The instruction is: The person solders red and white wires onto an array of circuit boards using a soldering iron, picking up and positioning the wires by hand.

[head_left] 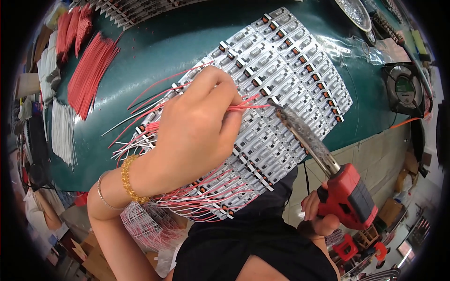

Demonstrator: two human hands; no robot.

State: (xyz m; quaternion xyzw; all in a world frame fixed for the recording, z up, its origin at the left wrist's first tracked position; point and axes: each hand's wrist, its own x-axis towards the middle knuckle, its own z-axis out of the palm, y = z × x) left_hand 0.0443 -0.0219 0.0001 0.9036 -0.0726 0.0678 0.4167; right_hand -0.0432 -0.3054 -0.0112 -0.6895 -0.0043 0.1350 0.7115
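Observation:
My left hand (201,117) is closed in a pinch on several thin red wires (251,105), held over a panel of small white circuit boards (286,75). My right hand (318,218) is wrapped round the handle of a red and black soldering gun (354,196). The iron's darkened tip points at the boards, close to the ends of the held wires; whether they touch, I cannot tell. Red and white wires trail from the panel's left edge, and more red wires (206,194) hang along its near side. The left hand hides part of the panel.
Bundles of red wires (93,72) and white wires (63,133) lie on the green table (145,51) at left. A black fan (404,89) stands at right, below a metal dish (355,14). Wired boards (147,222) sit below the table's near edge. Another panel (126,11) lies at the back.

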